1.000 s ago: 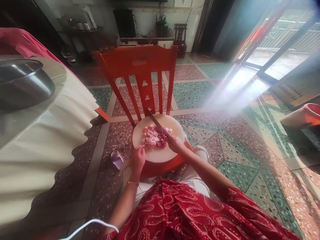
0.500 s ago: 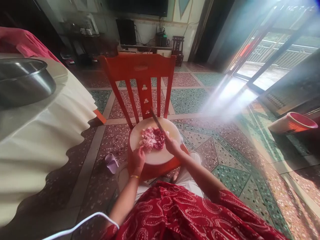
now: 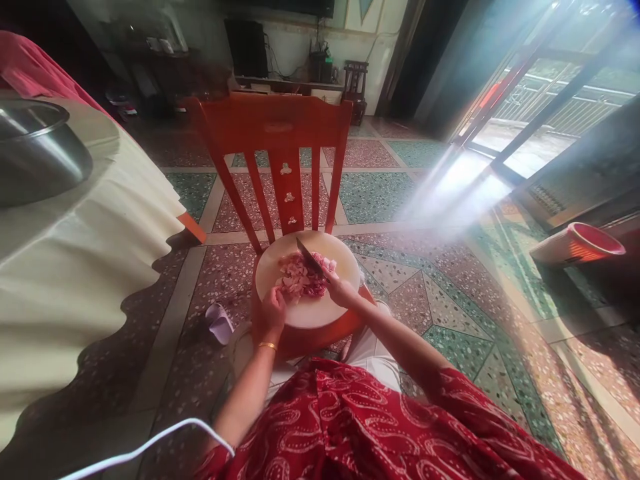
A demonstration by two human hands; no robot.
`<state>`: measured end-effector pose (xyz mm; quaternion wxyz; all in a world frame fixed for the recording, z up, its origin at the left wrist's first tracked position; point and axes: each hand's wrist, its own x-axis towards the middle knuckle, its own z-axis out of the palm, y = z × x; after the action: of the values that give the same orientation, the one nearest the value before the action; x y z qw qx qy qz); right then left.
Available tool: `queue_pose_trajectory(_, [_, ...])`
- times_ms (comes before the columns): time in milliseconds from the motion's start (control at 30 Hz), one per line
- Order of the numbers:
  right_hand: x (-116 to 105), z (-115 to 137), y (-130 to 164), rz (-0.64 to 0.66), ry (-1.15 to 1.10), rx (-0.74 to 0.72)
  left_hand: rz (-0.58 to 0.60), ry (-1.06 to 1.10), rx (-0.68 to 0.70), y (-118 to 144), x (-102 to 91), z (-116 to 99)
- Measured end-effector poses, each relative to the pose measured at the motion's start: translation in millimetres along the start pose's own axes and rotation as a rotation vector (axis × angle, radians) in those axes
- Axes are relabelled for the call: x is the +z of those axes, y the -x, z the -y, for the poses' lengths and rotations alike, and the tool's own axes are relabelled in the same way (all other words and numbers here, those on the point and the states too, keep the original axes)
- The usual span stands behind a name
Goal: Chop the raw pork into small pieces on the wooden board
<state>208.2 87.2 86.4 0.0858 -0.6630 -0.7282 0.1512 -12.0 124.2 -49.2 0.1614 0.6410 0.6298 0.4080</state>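
Note:
A round pale cutting board (image 3: 310,317) rests on the seat of a reddish wooden chair (image 3: 273,127). Chopped raw meat (image 3: 295,275), pink with darker red pieces, is heaped in the middle of the board. My right hand (image 3: 341,289) is closed around the handle of a knife (image 3: 309,256); its dark blade lies low over the meat, tip pointing to the far left. At the board's near left, my left hand (image 3: 275,306) has its fingers curled together at the edge of the meat. Whether they pinch a piece is hidden.
To the left, a table with a cream cloth (image 3: 115,220) carries a steel pot (image 3: 45,157). One lilac slipper (image 3: 219,324) lies on the tiled floor. A white cable (image 3: 135,453) runs by my left arm. At right stands a pink-rimmed bin (image 3: 575,247).
The knife has come down from a raised position, its blade now lower over the meat. My left hand has shifted slightly left. The whole view has tilted a little.

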Motion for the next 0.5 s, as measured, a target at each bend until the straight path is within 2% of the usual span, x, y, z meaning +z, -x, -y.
queue_pose_trajectory(133, [-8, 8, 5, -0.163, -0.065, -0.019, 0.002, 0.008, 0.008, 0, 0.6, 0])
queue_pose_trajectory(167, [-7, 10, 6, -0.166, -0.065, -0.013, -0.001, 0.009, 0.003, 0, 1.0, 0])
queue_pose_trajectory(300, [0, 11, 11, 0.116, -0.016, 0.027, 0.005, 0.0, -0.022, 0, 1.5, 1])
queue_pose_trajectory(333, [0, 11, 11, 0.138, -0.013, 0.02, 0.012, 0.004, -0.022, 0, 1.5, 1])
queue_pose_trajectory(367, [-3, 11, 11, 0.108, -0.019, 0.009, 0.019, 0.01, -0.02, 0, 1.6, 1])
queue_pose_trajectory(500, [-9, 17, 12, -0.175, -0.065, -0.053, 0.033, 0.011, -0.004, -1, 3.3, 2])
